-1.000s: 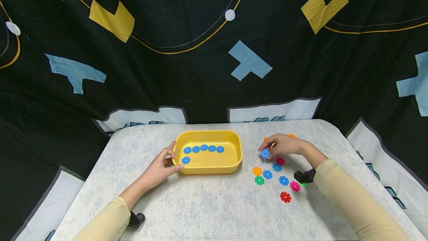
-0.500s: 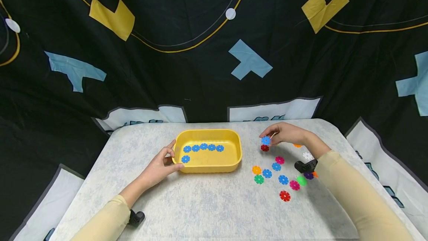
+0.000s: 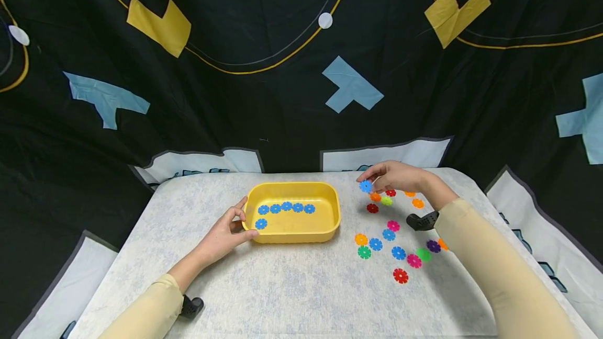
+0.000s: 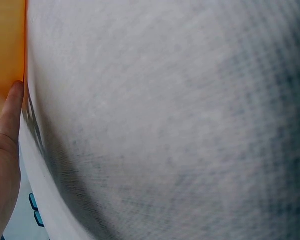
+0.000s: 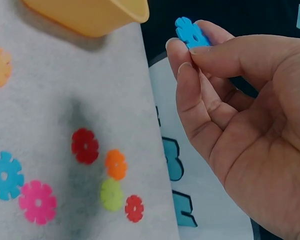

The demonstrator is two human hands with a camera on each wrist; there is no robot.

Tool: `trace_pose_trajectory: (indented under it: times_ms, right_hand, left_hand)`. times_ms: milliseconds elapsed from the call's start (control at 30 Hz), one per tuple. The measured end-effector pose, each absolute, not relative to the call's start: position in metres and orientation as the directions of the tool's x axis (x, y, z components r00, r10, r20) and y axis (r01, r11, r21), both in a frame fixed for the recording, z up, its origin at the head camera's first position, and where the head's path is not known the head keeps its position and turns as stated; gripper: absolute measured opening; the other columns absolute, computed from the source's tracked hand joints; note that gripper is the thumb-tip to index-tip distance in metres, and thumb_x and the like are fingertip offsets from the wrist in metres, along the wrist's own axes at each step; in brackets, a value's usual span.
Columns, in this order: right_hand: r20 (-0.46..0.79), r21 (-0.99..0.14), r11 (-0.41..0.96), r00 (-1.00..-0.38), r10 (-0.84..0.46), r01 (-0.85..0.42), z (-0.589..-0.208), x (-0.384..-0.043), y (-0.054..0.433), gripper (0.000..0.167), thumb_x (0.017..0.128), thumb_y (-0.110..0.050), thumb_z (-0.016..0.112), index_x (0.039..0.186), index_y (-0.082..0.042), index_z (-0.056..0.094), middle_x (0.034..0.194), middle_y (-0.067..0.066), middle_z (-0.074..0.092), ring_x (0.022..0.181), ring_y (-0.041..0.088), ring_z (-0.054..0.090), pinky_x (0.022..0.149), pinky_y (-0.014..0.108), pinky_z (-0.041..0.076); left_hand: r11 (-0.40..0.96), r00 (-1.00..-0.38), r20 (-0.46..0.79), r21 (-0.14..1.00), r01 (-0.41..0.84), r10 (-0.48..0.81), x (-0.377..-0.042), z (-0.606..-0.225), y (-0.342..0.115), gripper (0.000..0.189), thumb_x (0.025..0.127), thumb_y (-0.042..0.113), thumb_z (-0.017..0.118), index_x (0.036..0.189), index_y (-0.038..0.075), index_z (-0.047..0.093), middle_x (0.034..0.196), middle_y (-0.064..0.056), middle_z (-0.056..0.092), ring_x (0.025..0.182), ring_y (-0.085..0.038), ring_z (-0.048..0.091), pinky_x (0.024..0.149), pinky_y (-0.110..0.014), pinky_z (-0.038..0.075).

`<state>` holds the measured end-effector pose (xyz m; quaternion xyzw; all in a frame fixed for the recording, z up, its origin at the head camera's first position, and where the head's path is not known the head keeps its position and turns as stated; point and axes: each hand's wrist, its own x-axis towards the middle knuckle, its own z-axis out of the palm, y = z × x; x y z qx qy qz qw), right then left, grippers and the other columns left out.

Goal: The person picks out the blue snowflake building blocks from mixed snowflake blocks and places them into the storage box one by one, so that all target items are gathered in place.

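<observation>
My right hand (image 3: 398, 177) is raised over the back right of the table. Its thumb and fingertips pinch a blue flower-shaped disc (image 5: 191, 33), notched round the edge with a small hole in the middle. My left hand (image 3: 226, 232) grips the left end of a yellow plastic tub (image 3: 294, 238), thumb at the front corner and fingers along the end rim. In the left wrist view the thumb (image 4: 12, 107) lies against the tub wall. Several blue discs (image 3: 287, 206) lie inside the tub, most in a row, with another blue disc (image 3: 261, 224) near the left end.
Loose flower discs lie right of the tub: blue (image 3: 398, 253), red (image 3: 401, 276), pink (image 3: 414, 261), green (image 3: 364, 252), orange (image 3: 361, 239), purple (image 3: 433, 246). More, including a yellow-green disc (image 3: 386, 201), lie below the right hand. A black curtain (image 3: 292, 119) hangs behind the table.
My right hand has risen with the blue disc and shifted slightly back and left, uncovering red, orange and yellow-green discs. The left hand and tub have stayed put.
</observation>
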<state>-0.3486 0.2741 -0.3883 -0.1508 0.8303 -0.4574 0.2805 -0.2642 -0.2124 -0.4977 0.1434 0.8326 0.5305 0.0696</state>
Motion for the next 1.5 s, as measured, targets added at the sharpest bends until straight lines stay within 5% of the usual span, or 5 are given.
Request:
trace_pose_trajectory:
  times_ms: [233,933,1200,1500]
  right_hand:
    - [-0.332,-0.866,0.499,-0.775,-0.538,0.025,-0.382,-0.353,0.256,0.035,0.096,-0.005,0.067,0.131,-0.009,0.067,0.133,0.013,0.06,0.115,0.034,0.057,0.102,0.047,0.05]
    - [-0.345,-0.896,0.439,-0.719,-0.603,0.061,-0.382,-0.365,0.193,0.034,0.096,-0.002,0.065,0.129,-0.006,0.067,0.123,0.016,0.062,0.106,0.035,0.058,0.091,0.036,0.055]
    - [-0.354,-0.908,0.41,-0.678,-0.644,0.083,-0.383,-0.37,0.167,0.034,0.097,0.002,0.061,0.131,0.001,0.064,0.115,0.015,0.062,0.107,0.041,0.055,0.108,0.055,0.042]
    - [-0.335,-0.92,0.387,-0.642,-0.689,0.065,-0.387,-0.377,0.141,0.032,0.097,0.005,0.059,0.128,0.001,0.065,0.105,0.013,0.062,0.093,0.032,0.056,0.085,0.033,0.052]
  left_hand:
    - [0.395,-0.951,0.018,0.907,0.146,0.31,-0.262,-0.495,-0.212,0.054,0.087,0.034,0.084,0.109,0.008,0.042,0.171,-0.001,0.015,0.128,-0.036,0.058,0.108,-0.052,0.041]
    - [0.42,-0.956,-0.002,0.899,0.126,0.293,-0.266,-0.498,-0.214,0.056,0.084,0.042,0.085,0.107,0.012,0.043,0.17,0.004,0.016,0.127,-0.031,0.059,0.108,-0.047,0.042]
    - [0.4,-0.951,0.009,0.906,0.138,0.308,-0.263,-0.495,-0.212,0.052,0.088,0.034,0.083,0.108,0.008,0.043,0.171,-0.004,0.015,0.128,-0.038,0.058,0.109,-0.052,0.04]
    - [0.405,-0.955,0.01,0.904,0.136,0.298,-0.265,-0.498,-0.212,0.053,0.087,0.035,0.084,0.108,0.009,0.043,0.171,0.0,0.016,0.127,-0.034,0.059,0.108,-0.05,0.042]
